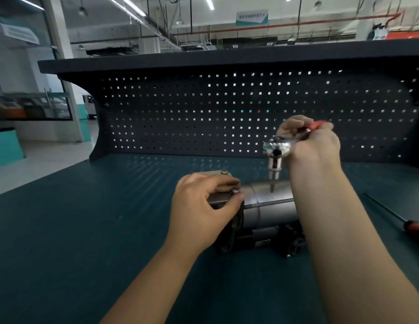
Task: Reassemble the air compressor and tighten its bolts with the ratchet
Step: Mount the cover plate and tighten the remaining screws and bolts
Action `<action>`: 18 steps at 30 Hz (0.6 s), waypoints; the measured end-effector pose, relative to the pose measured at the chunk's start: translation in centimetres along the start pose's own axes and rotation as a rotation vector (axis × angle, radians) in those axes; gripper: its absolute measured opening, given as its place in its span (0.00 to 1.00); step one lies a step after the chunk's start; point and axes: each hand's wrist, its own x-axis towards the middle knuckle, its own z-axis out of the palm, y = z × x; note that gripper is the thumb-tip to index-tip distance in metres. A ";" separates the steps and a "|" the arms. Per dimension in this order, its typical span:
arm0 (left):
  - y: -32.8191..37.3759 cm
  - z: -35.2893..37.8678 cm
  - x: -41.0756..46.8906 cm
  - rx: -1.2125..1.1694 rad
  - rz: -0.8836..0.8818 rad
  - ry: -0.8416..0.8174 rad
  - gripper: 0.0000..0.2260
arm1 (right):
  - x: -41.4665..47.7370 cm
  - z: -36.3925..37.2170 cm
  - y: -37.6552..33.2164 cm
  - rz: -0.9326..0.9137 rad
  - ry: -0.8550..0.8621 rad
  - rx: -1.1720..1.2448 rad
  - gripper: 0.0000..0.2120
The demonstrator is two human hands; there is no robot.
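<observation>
A teal tabletop [86,230] backed by a dark pegboard [203,113] stands in a strip-lit workshop hall; the hanging sign [251,17] is too blurred to read. The air compressor [269,211] lies mid-tabletop, long axis left to right. The left grip [199,206] curls round its left end; the right grip [313,146] holds the red-handled ratchet [276,148], bit pointing down at the cylinder

Screwdriver [395,217] right of air compressor [269,206]
</observation>
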 end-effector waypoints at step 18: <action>-0.1 0.3 0.0 0.011 0.017 0.032 0.10 | 0.8 -2.2 1.8 0.040 0.028 0.148 0.20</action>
